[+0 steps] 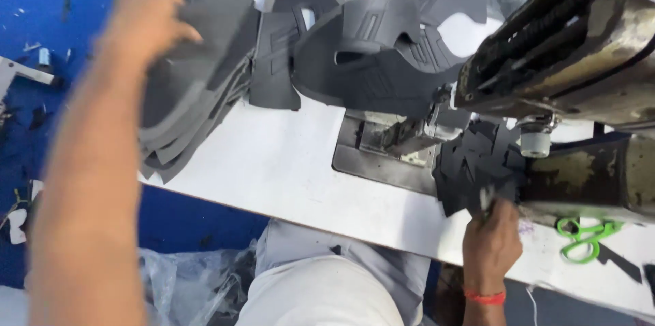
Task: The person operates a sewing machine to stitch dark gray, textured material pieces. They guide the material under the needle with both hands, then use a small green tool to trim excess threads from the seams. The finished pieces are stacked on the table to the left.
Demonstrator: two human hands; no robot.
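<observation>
1. The grip of the right hand (490, 237) is closed on a small metal tool, only its tip showing above the knuckles, at the near edge of a dark cut piece (477, 165) lying in front of the sewing machine (566, 46).
2. The left hand (147, 15) is laid on a stack of grey shoe-upper pieces (184, 101), far to the left of the sewing machine. The hand is blurred, so whether its grip is clamped on the top piece or merely spread over it cannot be told.
3. The step in hand is judged to be a changeover: the dark piece is being handled at the machine while a grey piece is reached for on the stack.
4. The next move is judged to call for one piece to be separated cleanly from the stack and brought to the needle plate (385, 145) at the foot of the sewing machine.
5. More grey uppers (382, 46) are draped behind that plate, left of the machine head.
6. Green-handled scissors (583, 237) lie on the white bench (273, 162) below the machine, right of the right hand.
7. The needle itself is hidden; the machine is cut off at the right edge, and the tool cannot be identified.
</observation>
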